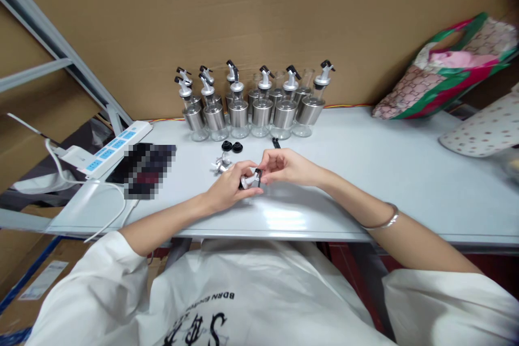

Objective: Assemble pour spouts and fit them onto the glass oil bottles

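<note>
My left hand (229, 188) and my right hand (284, 166) meet over the middle of the pale table (365, 173). Together they pinch a small silver and black pourer spout (252, 179); the left fingers wrap its silver body, and the right fingertips press on its black end. Just left of my hands lies another loose silver spout (221, 164). Two black rubber rings (232, 146) and a thin black stick (276, 143) lie behind my hands. Several glass and steel dispenser bottles (251, 105) with spouts stand in a cluster at the back.
A white power strip (115, 146) with blue sockets and a dark phone (141, 168) lie at the table's left end, with a white cable hanging off. A patterned bag (446, 67) and a spotted cloth item (484, 132) rest at the right. Cardboard walls the back.
</note>
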`<act>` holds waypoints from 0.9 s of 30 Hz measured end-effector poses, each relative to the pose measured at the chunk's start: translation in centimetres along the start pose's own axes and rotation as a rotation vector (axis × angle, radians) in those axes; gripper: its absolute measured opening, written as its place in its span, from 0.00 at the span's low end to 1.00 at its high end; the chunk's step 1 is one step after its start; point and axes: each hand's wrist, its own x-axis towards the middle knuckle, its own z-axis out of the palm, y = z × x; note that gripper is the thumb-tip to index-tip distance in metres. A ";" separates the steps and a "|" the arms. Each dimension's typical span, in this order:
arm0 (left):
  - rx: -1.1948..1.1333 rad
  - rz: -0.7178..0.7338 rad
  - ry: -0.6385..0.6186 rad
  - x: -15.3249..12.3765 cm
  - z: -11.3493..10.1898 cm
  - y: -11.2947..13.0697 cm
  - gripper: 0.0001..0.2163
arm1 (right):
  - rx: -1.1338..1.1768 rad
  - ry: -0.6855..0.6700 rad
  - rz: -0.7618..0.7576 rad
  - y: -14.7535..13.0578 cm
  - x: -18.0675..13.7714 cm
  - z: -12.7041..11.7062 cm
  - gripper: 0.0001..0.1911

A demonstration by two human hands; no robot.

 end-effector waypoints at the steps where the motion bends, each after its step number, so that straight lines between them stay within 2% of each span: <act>1: -0.010 0.003 0.006 0.0 0.0 0.0 0.24 | -0.004 0.007 0.003 0.0 0.0 0.1 0.18; 11: -0.006 0.108 0.040 -0.4 0.1 -0.4 0.25 | -0.086 0.054 -0.023 -0.5 -0.5 0.8 0.15; 18: 0.079 0.247 0.072 -0.5 0.0 -0.6 0.23 | 0.017 0.033 0.033 -0.8 -0.5 1.0 0.17; 27: 0.191 0.287 0.078 -0.2 -0.1 -0.3 0.22 | 0.088 0.027 0.077 -0.9 -0.2 0.9 0.17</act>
